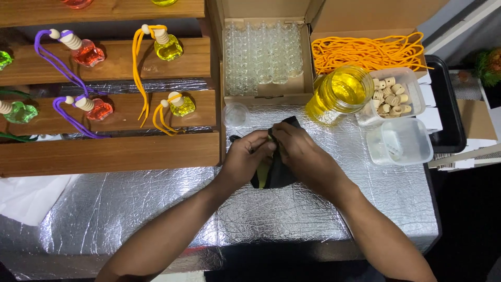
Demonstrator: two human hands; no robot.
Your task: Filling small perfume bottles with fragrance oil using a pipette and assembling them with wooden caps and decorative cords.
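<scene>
Black cloth (279, 169) sits at table centre on the silver-foil table (130, 209), bunched between both hands; left hand (245, 156) pinches it closed from nine o'clock, right hand (302, 156) wraps over it from three o'clock, fingers clamped; a sliver of yellow-green shows at the fingertips, apparently a small item enclosed in the cloth for wiping, though it is mostly hidden. At twelve o'clock, a cardboard box of clear glass bottles (263, 55); at one o'clock, a jar of yellow liquid (339, 91), a tub of wooden caps (391, 96) and orange cords (368, 52); at ten o'clock, wooden racks (109, 154) bearing filled bottles.
</scene>
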